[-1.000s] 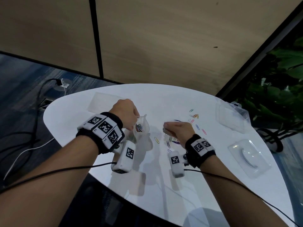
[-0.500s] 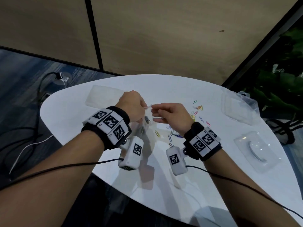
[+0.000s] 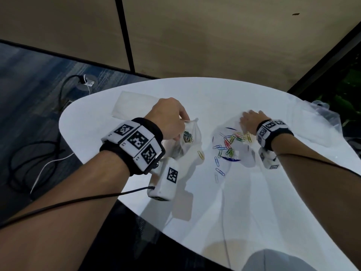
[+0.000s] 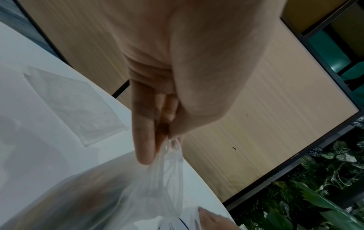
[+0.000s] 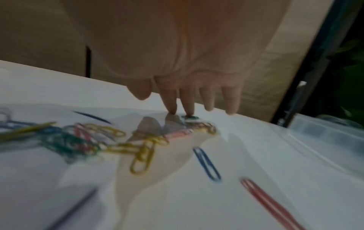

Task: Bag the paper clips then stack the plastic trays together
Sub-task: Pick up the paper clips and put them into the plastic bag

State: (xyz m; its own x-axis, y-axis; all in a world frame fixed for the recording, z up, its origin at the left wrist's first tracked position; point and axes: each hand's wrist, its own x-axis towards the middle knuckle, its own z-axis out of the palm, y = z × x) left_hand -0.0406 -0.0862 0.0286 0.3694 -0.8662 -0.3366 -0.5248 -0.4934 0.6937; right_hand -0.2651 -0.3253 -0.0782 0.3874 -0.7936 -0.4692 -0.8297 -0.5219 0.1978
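Note:
My left hand [image 3: 175,122] pinches the rim of a clear plastic bag [image 3: 190,132] between thumb and fingers [image 4: 143,140] and holds it up just above the white table [image 3: 224,202]. A bunch of coloured paper clips [image 3: 188,136] lies inside the bag. To the right, several loose clips [image 3: 228,142] lie scattered on the table. My right hand [image 3: 245,119] reaches down at their far edge, and its straight index and middle fingertips [image 5: 190,112] press on a green clip [image 5: 191,117]. Clear plastic trays [image 3: 320,120] lie blurred at the table's right edge.
A flat clear plastic piece [image 3: 129,104] lies on the table's far left. One yellow clip [image 3: 200,154] sits alone below the bag. Cables [image 3: 39,153] trail on the blue carpet at the left, and plants [image 3: 351,106] stand beyond the right edge.
My right hand has left the bag's mouth and moved right and away, down onto the loose clips. The left hand still holds the bag up.

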